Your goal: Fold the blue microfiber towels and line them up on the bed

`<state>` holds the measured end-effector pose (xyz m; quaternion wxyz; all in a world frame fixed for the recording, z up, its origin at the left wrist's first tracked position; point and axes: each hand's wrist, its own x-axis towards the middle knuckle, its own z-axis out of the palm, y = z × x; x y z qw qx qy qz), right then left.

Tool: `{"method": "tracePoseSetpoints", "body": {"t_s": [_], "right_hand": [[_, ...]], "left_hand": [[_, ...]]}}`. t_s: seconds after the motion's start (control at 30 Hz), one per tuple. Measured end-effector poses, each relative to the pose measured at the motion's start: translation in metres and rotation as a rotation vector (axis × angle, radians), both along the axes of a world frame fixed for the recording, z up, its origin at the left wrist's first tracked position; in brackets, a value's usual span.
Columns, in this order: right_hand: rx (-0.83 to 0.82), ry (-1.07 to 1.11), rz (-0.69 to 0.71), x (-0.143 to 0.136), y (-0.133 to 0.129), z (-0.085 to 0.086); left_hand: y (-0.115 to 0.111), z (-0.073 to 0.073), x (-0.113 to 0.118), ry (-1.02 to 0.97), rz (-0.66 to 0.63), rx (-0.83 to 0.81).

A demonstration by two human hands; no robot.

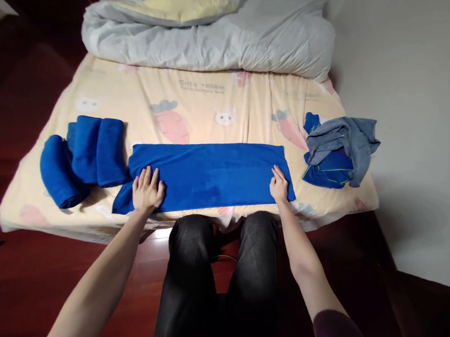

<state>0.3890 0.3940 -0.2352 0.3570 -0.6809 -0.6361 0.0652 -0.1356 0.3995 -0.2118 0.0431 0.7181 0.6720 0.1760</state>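
A long blue towel (212, 175) lies spread across the front of the bed, its left end slightly rumpled. My left hand (147, 191) rests flat on that left end with the fingers stretched out. On the right end lies my right hand (278, 184), palm down, fingers extended against the cloth. Neither hand grips anything. Just left of the towel are several rolled or folded blue towels (108, 152), close together. One blue roll (61, 172) is set at an angle at the far left.
A patterned bedsheet (206, 108) covers the bed. At the back is a bunched grey quilt (203, 44) with a yellow part on top. Crumpled grey cloth (338, 140) and blue cloth (327, 170) lie at the right, near the wall (416, 125). My knees touch the bed's front edge.
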Motion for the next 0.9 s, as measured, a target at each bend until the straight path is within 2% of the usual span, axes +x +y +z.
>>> {"method": "tracePoseSetpoints", "body": {"t_s": [0.1, 0.17, 0.2, 0.37, 0.43, 0.9], "right_hand": [[0.004, -0.026, 0.001, -0.001, 0.000, -0.001], [0.014, -0.045, 0.012, -0.001, 0.000, -0.001], [0.019, -0.052, 0.016, -0.001, 0.000, -0.002], [0.024, -0.065, 0.018, 0.000, -0.001, -0.003], [0.030, -0.068, 0.021, 0.000, -0.001, -0.002], [0.017, -0.049, 0.017, -0.001, -0.002, 0.003]], "left_hand": [[0.005, 0.002, -0.002, 0.037, -0.256, -0.043], [0.009, 0.004, -0.003, 0.053, -0.349, -0.077], [0.012, 0.005, -0.004, 0.058, -0.334, -0.079], [0.029, 0.008, -0.007, 0.053, -0.067, -0.097], [0.039, 0.009, -0.009, 0.050, -0.004, -0.125], [0.104, 0.008, -0.035, 0.052, 0.126, -0.175]]}}
